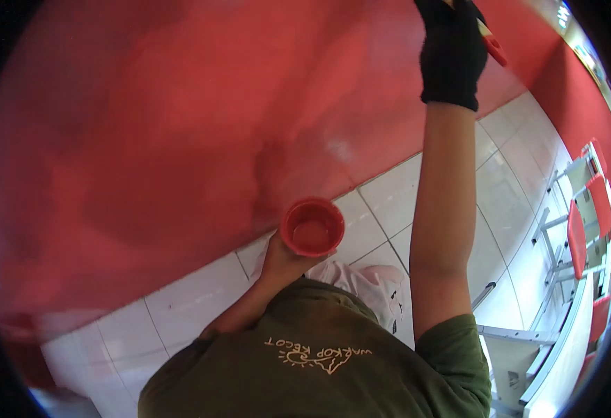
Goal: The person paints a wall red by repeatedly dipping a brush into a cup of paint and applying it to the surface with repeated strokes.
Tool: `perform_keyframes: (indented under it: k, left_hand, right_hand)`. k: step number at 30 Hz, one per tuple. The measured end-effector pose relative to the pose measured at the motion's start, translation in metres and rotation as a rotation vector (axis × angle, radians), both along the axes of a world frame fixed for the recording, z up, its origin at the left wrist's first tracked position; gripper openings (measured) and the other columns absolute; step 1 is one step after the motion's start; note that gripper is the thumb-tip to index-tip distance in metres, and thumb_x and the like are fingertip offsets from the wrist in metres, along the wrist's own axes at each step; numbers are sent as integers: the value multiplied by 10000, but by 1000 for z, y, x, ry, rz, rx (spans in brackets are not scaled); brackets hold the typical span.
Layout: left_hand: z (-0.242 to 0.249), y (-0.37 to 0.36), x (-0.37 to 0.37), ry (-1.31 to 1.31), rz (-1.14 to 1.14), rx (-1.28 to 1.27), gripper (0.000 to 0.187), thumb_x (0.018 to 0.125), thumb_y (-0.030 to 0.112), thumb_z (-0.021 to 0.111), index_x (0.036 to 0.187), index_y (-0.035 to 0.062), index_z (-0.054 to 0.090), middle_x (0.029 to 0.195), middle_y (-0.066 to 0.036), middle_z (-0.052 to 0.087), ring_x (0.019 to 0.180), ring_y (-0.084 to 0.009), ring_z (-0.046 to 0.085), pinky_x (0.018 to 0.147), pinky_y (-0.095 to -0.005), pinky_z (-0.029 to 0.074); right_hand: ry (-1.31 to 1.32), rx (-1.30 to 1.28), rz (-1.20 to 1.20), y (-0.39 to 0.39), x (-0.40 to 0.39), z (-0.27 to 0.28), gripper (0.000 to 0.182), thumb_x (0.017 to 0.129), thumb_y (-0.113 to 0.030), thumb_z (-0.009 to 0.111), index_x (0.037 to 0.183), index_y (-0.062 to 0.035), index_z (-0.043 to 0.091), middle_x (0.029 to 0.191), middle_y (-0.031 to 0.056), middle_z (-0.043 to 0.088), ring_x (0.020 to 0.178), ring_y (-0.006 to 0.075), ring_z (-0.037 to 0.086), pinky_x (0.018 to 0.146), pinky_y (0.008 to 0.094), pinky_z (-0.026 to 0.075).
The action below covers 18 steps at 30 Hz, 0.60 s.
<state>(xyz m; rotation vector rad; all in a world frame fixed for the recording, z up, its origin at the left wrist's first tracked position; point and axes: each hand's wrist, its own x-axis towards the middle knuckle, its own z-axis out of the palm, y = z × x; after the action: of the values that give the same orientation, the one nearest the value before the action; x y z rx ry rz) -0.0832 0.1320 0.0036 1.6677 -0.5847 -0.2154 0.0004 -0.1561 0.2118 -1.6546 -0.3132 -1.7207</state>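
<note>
My left hand (pixel 286 259) is wrapped around a red plastic cup (pixel 313 226), held in front of my waist with its mouth up. Its inside is red, with what looks like a little red paint at the bottom. My right hand (pixel 453 52), in a black glove, is raised at the top edge of the view close to the red wall (pixel 180 125). Its fingers close on a paintbrush (pixel 496 51), whose red-tipped pale handle sticks out to the right. The bristles are out of sight. Glossy and darker patches show on the wall.
White floor tiles (pixel 382 202) run along the foot of the wall. On the right stand red chairs (pixel 577 237) with grey metal frames and a white table (pixel 563 348) near my right elbow. Another red wall (pixel 577 90) meets this one at the upper right.
</note>
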Motion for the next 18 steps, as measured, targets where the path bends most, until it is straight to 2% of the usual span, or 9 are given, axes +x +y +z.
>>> perform_keyframes:
  k: [1,2,4,6,8,11,13,16,18]
  left_hand:
    - [-1,1,-2,18,-28,-29,718,606,202,872,1202,36,508,1139,-101,603,1049,-195,586,873,-340,487]
    - [-3,1,-3,33,-58,-64,730,605,210,873,1210,36,503,1147,-104,600,1057,-197,583,879,-344,484]
    - [-9,2,-6,66,-37,-36,741,601,218,873,1214,35,499,1148,-109,600,1061,-201,583,885,-345,482]
    - [-15,2,-5,99,-19,-10,752,597,225,873,1218,33,495,1149,-114,600,1064,-205,583,890,-346,479]
    - [-21,3,-7,18,-62,-8,757,596,231,869,1222,36,492,1149,-126,601,1065,-218,587,893,-345,477]
    - [-25,0,-8,-9,-82,-88,734,600,232,860,1208,41,497,1131,-132,608,1055,-224,595,881,-347,481]
    - [-27,-1,-10,21,-66,-79,721,599,234,859,1195,44,501,1118,-130,612,1040,-228,602,871,-348,485]
    - [-29,-2,-12,84,-70,-48,725,606,236,853,1207,45,496,1137,-128,605,1054,-230,594,886,-350,478]
    - [-30,-2,-11,131,-79,-22,742,615,237,850,1233,42,488,1168,-127,595,1083,-227,579,911,-351,467]
  right_hand:
    - [118,-423,-697,-1,-7,-9,231,834,-97,666,1015,13,574,916,79,619,938,186,587,812,310,461]
    - [134,-431,-664,8,-4,-28,231,834,-97,666,1015,13,574,916,79,619,938,186,587,812,310,461]
    - [263,249,-202,26,3,-89,241,858,-178,652,973,27,597,899,134,612,853,227,590,752,343,462]
    - [469,326,-293,40,-5,-150,264,857,-182,663,979,38,584,888,123,593,861,198,562,737,325,447]
    - [423,552,49,39,-9,-228,339,861,-205,661,1055,51,555,960,143,573,871,216,552,775,325,447]
    - [734,515,-120,57,-42,-256,312,871,-174,652,1066,27,515,950,85,530,910,155,521,830,290,444]
    - [856,314,-264,52,-62,-257,364,870,-185,657,1115,33,497,994,94,536,927,160,521,848,292,441]
    - [768,668,181,41,-79,-228,307,892,-103,616,1149,21,502,1042,98,542,956,158,533,852,278,457]
    - [875,218,-61,37,-93,-195,298,928,-168,562,1130,41,496,999,101,552,917,172,566,834,281,475]
